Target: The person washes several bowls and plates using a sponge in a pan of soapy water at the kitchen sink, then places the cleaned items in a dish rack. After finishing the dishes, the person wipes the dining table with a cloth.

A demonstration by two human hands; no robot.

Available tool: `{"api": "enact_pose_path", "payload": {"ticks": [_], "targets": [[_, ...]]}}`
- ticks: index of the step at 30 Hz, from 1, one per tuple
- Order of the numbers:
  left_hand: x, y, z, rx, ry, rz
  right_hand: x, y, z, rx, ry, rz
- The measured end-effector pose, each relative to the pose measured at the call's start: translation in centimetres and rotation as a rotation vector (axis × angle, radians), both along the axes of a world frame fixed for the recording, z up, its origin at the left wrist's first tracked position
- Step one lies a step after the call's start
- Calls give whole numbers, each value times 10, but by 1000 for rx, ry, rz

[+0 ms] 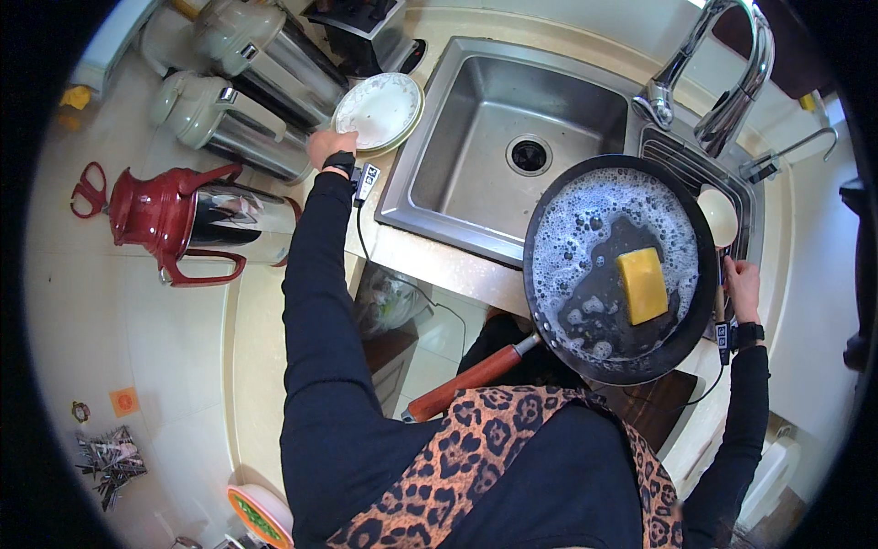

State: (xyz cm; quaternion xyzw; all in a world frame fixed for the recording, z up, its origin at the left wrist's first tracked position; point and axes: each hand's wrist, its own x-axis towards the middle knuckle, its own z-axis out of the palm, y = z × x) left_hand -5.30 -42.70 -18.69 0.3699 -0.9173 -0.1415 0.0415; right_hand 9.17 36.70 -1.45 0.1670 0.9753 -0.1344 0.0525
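Observation:
My left hand (333, 147) is at the near left rim of a small stack of white patterned plates (381, 110), its curled fingers on the rim. On the right, my right hand (743, 291) has its fingers bent beside a thin handle and just below a white bowl-shaped vessel (719, 216); what lies between the fingertips is unclear. A black frying pan (531, 274) with a reddish wooden handle (466, 381) lies over the sink's near right corner, between my arms. Foamy water and a yellow sponge (643, 285) are in the pan.
Behind the pan is a steel sink (439, 158) with a chrome faucet (744, 89). Steel vacuum flasks (257, 130) and a red one (154, 206) stand at the left. A knife block (370, 41) is behind the plates. Cables hang from both wrists.

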Motion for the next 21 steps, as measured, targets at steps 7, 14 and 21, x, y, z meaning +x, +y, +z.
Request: {"api": "enact_pose_path", "payload": {"ticks": [7, 14, 21], "targets": [[-9, -48, -68, 1359, 155, 237, 7, -15, 3, -29, -38, -29], [23, -10, -39, 1258, 530, 261, 2, -21, -5, 57, 13, 73], [26, 43, 19, 1116, 780, 263, -4, -25, -13, 45, -13, 90]]}}
